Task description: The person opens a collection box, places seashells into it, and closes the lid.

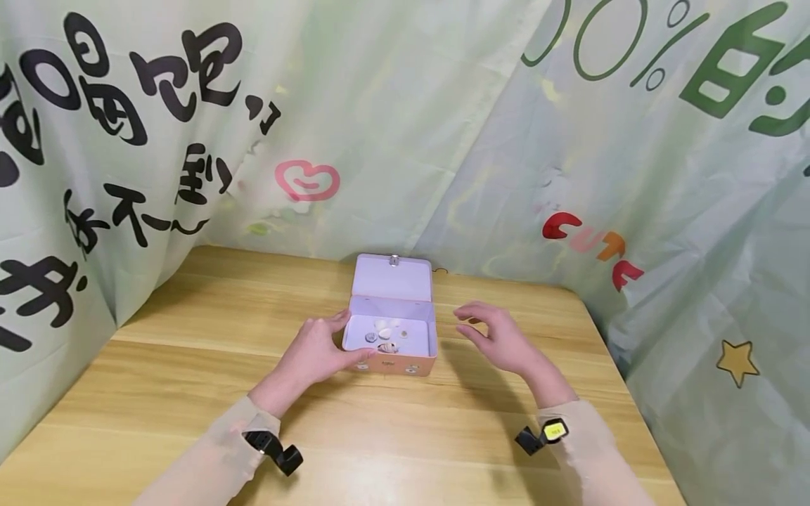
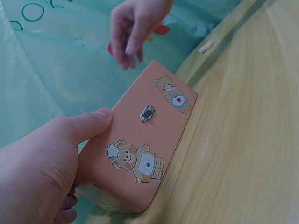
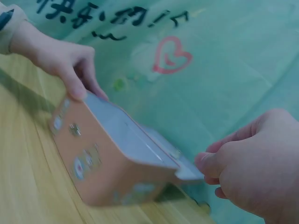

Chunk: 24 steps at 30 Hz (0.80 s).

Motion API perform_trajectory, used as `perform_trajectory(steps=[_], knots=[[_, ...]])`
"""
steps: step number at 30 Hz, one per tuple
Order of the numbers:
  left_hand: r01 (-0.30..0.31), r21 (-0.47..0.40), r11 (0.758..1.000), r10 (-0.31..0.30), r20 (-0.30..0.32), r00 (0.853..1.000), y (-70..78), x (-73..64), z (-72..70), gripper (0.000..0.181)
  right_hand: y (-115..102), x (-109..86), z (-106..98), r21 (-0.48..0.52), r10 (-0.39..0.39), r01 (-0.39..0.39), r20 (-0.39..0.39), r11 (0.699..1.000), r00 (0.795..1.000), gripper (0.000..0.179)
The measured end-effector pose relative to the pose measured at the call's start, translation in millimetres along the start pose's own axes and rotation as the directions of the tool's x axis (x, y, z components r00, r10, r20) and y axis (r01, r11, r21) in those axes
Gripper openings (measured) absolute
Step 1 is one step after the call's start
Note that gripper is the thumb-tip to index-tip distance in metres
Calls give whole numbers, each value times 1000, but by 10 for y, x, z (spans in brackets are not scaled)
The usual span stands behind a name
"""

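Note:
A small tin box (image 1: 391, 364) with an orange outside, bear pictures and a lilac inside stands on the table, its lid (image 1: 392, 280) raised and leaning back. My left hand (image 1: 318, 351) grips the box at its left front corner, thumb over the front rim and fingers along the left side. Inside lie several small shell-like pieces (image 1: 384, 329), whitish and grey, with a striped one (image 1: 387, 348) near the front wall. My right hand (image 1: 500, 337) hovers right of the box, fingers loosely bent, with nothing visible in it. A metal clasp (image 2: 147, 114) shows on the front.
The wooden table (image 1: 392, 436) ends at a hanging printed curtain (image 1: 380, 126) close behind the lid. A thin dark wire (image 1: 441, 270) curls beside the lid's right edge. Both wrists carry black camera mounts (image 1: 273, 450) over the sleeves.

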State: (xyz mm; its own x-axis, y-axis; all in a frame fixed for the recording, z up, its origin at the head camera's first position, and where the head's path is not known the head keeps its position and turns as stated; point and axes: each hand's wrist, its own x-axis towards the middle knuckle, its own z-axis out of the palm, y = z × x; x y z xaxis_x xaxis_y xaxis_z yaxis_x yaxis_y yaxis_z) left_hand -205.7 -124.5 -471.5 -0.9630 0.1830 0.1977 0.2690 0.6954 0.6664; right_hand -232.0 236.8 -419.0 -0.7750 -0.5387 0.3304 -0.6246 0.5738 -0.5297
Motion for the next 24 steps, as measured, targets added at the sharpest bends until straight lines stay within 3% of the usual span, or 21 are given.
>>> perform_trajectory(steps=[14,24], knots=[[7,-19,1000,-7,7,1000,19,6,-30,113,510,-794,-322,-27,190,-192,-64,981,980,29],[20,-14,1000,-20,20,1000,5,10,-41,111,859,-1080,-342,-49,291,-296,-92,954,952,32]])
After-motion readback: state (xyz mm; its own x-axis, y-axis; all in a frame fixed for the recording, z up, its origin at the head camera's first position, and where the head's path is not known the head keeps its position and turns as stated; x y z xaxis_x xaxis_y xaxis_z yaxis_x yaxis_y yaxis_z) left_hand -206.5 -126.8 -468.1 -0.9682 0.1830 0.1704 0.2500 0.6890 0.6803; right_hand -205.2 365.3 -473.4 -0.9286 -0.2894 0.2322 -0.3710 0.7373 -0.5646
